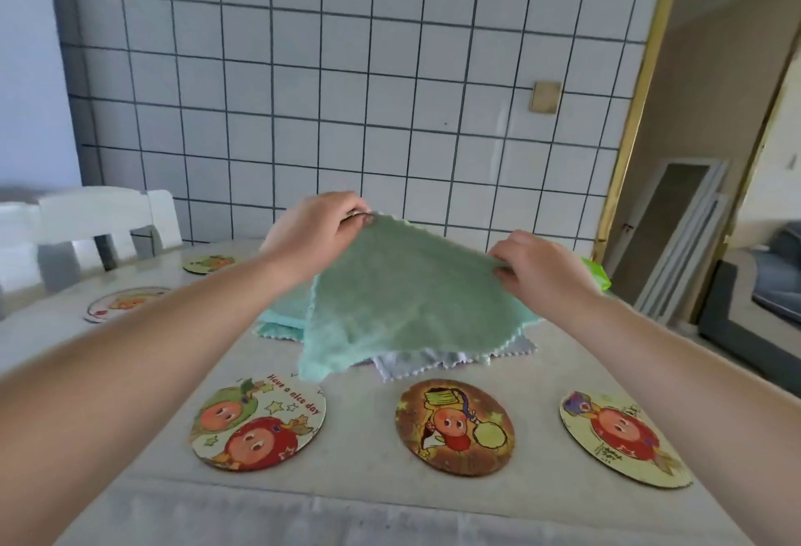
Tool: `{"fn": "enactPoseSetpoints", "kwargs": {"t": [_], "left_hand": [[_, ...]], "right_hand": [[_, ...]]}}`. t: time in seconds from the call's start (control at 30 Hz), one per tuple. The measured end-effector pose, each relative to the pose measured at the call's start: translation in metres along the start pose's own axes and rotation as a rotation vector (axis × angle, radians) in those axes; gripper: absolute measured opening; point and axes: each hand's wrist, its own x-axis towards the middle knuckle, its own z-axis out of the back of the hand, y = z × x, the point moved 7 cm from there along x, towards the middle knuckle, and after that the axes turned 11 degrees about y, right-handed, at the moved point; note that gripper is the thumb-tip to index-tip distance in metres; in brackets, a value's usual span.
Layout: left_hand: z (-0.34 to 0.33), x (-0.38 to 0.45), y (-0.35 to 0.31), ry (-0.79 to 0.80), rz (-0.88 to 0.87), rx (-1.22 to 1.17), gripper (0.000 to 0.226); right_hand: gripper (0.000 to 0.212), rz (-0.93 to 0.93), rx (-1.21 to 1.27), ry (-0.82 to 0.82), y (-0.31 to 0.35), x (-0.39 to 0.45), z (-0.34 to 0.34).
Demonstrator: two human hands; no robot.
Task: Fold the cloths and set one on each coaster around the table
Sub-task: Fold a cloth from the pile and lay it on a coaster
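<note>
I hold a green cloth (407, 298) lifted above the table by its two far corners. My left hand (316, 233) pinches its far left corner and my right hand (542, 268) pinches the right one. The cloth's near edge hangs over a pile of other cloths, where a pale grey cloth (437, 361) and a light teal cloth (281, 311) show underneath. Three round picture coasters lie bare in a row near me: a left coaster (258, 422), a middle coaster (454, 427) and a right coaster (624, 437). Two more coasters (125, 303) (209, 263) sit along the table's left side.
The table (372, 498) has a pale cloth cover. A white chair (86, 225) stands at the far left, against a tiled wall. A bright green item (597, 271) peeks out behind my right hand. A doorway opens on the right.
</note>
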Motion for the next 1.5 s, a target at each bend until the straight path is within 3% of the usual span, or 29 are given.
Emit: {"fn": "enactPoseSetpoints", "kwargs": {"t": [0.23,0.47,0.6,0.7,0.77,0.83,0.9,1.03,1.2,1.5], "left_hand": [[0.053,-0.011,0.048,-0.015,0.146,0.077,0.037],[0.073,-0.014,0.107,0.032,0.277,0.058,0.019],[0.095,-0.021,0.144,-0.084,0.390,-0.106,0.015],[0.116,-0.028,0.167,-0.190,0.475,-0.284,0.027],[0.132,-0.039,0.172,-0.264,0.487,-0.387,0.037],[0.142,-0.051,0.169,-0.324,0.462,-0.465,0.030],[0.144,-0.070,0.160,-0.345,0.443,-0.477,0.015],[0.121,-0.126,0.151,-0.281,0.502,-0.450,0.011],[0.062,-0.207,0.144,-0.170,0.664,-0.474,0.015],[0.014,-0.290,0.146,0.068,0.807,-0.385,0.014]], "right_hand": [[0.012,-0.098,0.111,0.060,0.012,0.025,0.020],[0.019,-0.190,0.285,0.122,0.022,0.078,0.005],[0.029,-0.196,0.610,0.052,0.042,0.114,-0.014],[0.030,-0.174,0.906,-0.069,0.060,0.134,-0.011],[0.039,-0.158,1.061,-0.141,0.071,0.138,-0.006],[0.037,-0.121,1.201,-0.169,0.084,0.137,-0.006],[0.027,-0.080,1.323,-0.129,0.098,0.129,-0.018],[0.026,-0.067,1.463,-0.018,0.118,0.095,-0.057],[0.026,-0.170,1.264,0.262,0.137,0.030,-0.123],[0.025,-0.226,1.296,0.589,0.154,-0.033,-0.170]]}}
